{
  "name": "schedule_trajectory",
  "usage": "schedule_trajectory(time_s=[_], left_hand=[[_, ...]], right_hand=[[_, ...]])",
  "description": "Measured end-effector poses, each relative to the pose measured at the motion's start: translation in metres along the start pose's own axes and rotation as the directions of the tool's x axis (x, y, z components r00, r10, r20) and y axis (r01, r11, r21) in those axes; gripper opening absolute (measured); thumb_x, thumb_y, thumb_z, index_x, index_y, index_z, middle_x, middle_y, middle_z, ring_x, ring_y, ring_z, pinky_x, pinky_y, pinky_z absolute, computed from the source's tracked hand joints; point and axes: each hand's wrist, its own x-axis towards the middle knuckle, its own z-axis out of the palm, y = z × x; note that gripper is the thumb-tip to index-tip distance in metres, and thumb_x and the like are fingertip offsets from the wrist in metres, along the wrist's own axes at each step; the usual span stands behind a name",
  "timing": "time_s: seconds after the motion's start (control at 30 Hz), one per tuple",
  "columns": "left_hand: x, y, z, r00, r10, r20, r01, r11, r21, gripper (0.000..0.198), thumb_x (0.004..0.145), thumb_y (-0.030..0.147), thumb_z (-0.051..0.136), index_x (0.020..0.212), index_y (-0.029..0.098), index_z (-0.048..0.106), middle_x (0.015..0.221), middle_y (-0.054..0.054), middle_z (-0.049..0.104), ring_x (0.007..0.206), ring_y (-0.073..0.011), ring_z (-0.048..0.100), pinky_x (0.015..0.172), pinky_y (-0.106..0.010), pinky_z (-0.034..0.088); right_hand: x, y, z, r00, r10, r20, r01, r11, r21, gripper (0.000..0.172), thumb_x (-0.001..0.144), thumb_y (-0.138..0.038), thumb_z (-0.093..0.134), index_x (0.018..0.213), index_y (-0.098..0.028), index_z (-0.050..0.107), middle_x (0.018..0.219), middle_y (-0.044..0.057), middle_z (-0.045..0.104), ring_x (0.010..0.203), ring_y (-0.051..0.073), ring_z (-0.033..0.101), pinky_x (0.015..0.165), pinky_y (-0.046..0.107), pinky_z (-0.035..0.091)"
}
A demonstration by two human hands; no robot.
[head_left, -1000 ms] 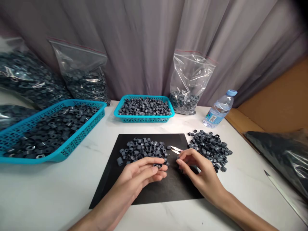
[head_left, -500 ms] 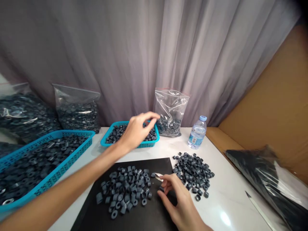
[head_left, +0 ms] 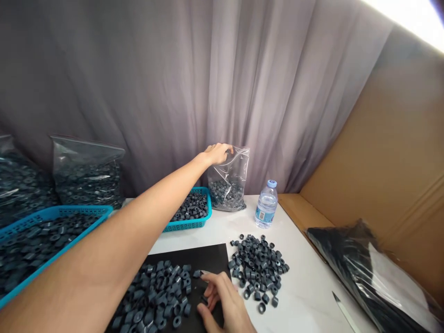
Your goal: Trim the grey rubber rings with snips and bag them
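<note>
My left hand (head_left: 219, 153) reaches far forward to the top of a clear zip bag (head_left: 229, 189), its fingers curled over the upper left edge. Dark grey short tube pieces fill the lower part of this bag. Over the black mat (head_left: 211, 254), my right hand (head_left: 224, 300) is closed, with a dark tube piece (head_left: 204, 299) between thumb and fingers. A small silver blade (head_left: 204, 273) pokes out above its index finger; its handle is hidden. Beside that hand lies a heap of cut tube pieces (head_left: 156, 293), with one single piece (head_left: 197, 274) near the blade tip.
A second heap of pieces (head_left: 258, 266) lies on the white table right of the mat. A water bottle (head_left: 267, 206) stands behind it. Blue baskets of pieces (head_left: 189, 225) (head_left: 83, 210) and filled bags (head_left: 88, 178) stand left. A pointed tool (head_left: 345, 312) lies right, near a black package (head_left: 347, 254).
My left hand has moved from above the small basket forward to the top of the zip bag. My right hand stays over the mat with the same things. The view has shifted right and up.
</note>
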Motion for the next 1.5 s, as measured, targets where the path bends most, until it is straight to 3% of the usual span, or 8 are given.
schedule_trajectory(time_s=[0.3, 0.5, 0.7, 0.87, 1.13, 1.27, 1.37, 1.5], left_hand=[[-0.047, 0.024, -0.027, 0.991, 0.087, -0.101, -0.093, 0.994, -0.050, 0.030, 0.103, 0.029, 0.047, 0.127, 0.015, 0.059, 0.130, -0.012, 0.063, 0.123, -0.0262, 0.057, 0.108, -0.051, 0.040], [-0.223, 0.058, -0.007, 0.986, 0.118, -0.120, -0.141, 0.970, -0.196, 0.021, 0.102, 0.032, 0.047, 0.116, 0.022, 0.059, 0.117, -0.004, 0.067, 0.107, -0.0196, 0.063, 0.098, -0.034, 0.048], [-0.367, 0.059, 0.039, 0.988, -0.079, 0.136, 0.137, 0.860, -0.491, 0.024, 0.094, 0.034, 0.063, 0.118, 0.032, 0.060, 0.115, 0.001, 0.065, 0.103, -0.0171, 0.065, 0.091, -0.025, 0.052], [-0.389, 0.053, 0.048, 0.977, -0.185, 0.109, 0.211, 0.745, -0.633, 0.020, 0.090, 0.029, 0.071, 0.110, 0.031, 0.069, 0.104, 0.001, 0.068, 0.090, -0.0153, 0.067, 0.086, -0.024, 0.054], [-0.397, 0.043, 0.054, 0.989, -0.146, -0.025, 0.084, 0.686, -0.723, 0.017, 0.091, 0.020, 0.068, 0.104, 0.027, 0.076, 0.099, -0.003, 0.074, 0.084, -0.0153, 0.071, 0.079, -0.024, 0.059], [-0.399, 0.041, 0.048, 0.993, -0.110, -0.052, 0.047, 0.742, -0.668, 0.025, 0.092, 0.016, 0.066, 0.112, 0.029, 0.074, 0.103, -0.002, 0.073, 0.088, -0.0150, 0.071, 0.076, -0.021, 0.059], [-0.401, 0.043, 0.046, 0.989, -0.127, -0.073, 0.048, 0.750, -0.659, 0.028, 0.092, 0.016, 0.066, 0.115, 0.030, 0.071, 0.105, -0.001, 0.072, 0.080, -0.0111, 0.069, 0.074, -0.020, 0.058], [-0.402, 0.048, 0.050, 0.979, -0.188, -0.077, 0.091, 0.745, -0.660, 0.029, 0.094, 0.016, 0.063, 0.119, 0.030, 0.069, 0.102, 0.000, 0.071, 0.080, -0.0108, 0.068, 0.078, -0.021, 0.057]], right_hand=[[0.002, -0.020, -0.013, 0.999, 0.045, -0.004, -0.045, 0.998, 0.032, 0.042, 0.088, -0.012, 0.059, 0.128, -0.027, 0.055, 0.098, 0.003, 0.062, 0.079, 0.017, 0.066, 0.080, 0.032, 0.057], [0.012, -0.044, -0.025, 0.960, 0.279, -0.029, -0.252, 0.902, 0.349, 0.025, 0.091, -0.042, 0.067, 0.096, -0.018, 0.067, 0.087, 0.005, 0.069, 0.080, 0.018, 0.066, 0.071, 0.027, 0.054], [0.004, -0.062, -0.020, 0.908, 0.398, 0.130, -0.387, 0.682, 0.620, 0.035, 0.079, -0.052, 0.079, 0.090, -0.019, 0.072, 0.090, 0.006, 0.073, 0.081, 0.020, 0.071, 0.076, 0.031, 0.058], [-0.008, -0.069, -0.013, 0.867, 0.426, 0.258, -0.484, 0.595, 0.641, 0.034, 0.080, -0.050, 0.080, 0.093, -0.020, 0.073, 0.092, 0.006, 0.074, 0.087, 0.023, 0.073, 0.083, 0.035, 0.058], [-0.012, -0.065, -0.011, 0.868, 0.419, 0.266, -0.495, 0.679, 0.543, 0.030, 0.090, -0.048, 0.070, 0.093, -0.019, 0.065, 0.081, 0.004, 0.068, 0.071, 0.017, 0.065, 0.061, 0.027, 0.054], [-0.005, -0.059, -0.027, 0.977, 0.204, 0.067, -0.205, 0.979, 0.011, 0.018, 0.099, -0.039, 0.059, 0.101, -0.022, 0.066, 0.101, 0.008, 0.069, 0.095, 0.023, 0.064, 0.081, 0.038, 0.055], [0.001, -0.042, -0.045, 1.000, -0.005, 0.008, 0.009, 0.880, -0.475, 0.024, 0.098, -0.035, 0.058, 0.119, -0.025, 0.064, 0.122, 0.010, 0.064, 0.112, 0.031, 0.055, 0.093, 0.048, 0.050], [0.003, -0.024, -0.057, 0.995, -0.008, 0.102, 0.075, 0.734, -0.675, 0.024, 0.101, -0.038, 0.055, 0.117, -0.023, 0.065, 0.110, 0.010, 0.065, 0.099, 0.029, 0.054, 0.082, 0.045, 0.050]])
